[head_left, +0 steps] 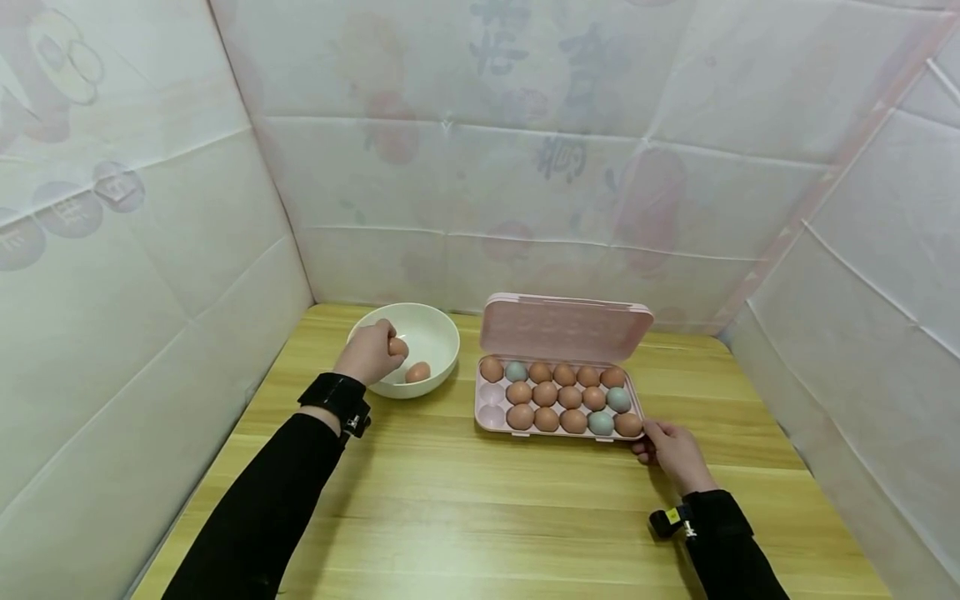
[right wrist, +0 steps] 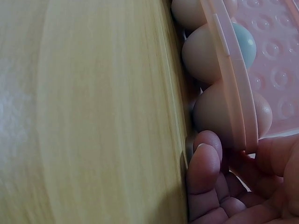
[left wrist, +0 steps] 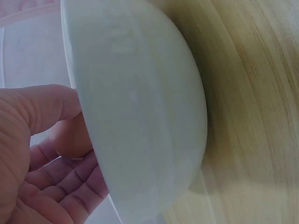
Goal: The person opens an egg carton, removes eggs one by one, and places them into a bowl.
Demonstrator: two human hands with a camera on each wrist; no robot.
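A brown egg is held at the mouth of the white bowl, pinched between thumb and fingers of the left hand; it is best gripped lightly and kept off the rim and the second egg inside. The pink tray, its near right corner clasped by the right hand, should be kept level.

White bowl: brown egg inside at 5 o'clock, second egg held at mouth. Pink carton, lid raised, bowl's 3 o'clock: sixteen brown and blue-green eggs.
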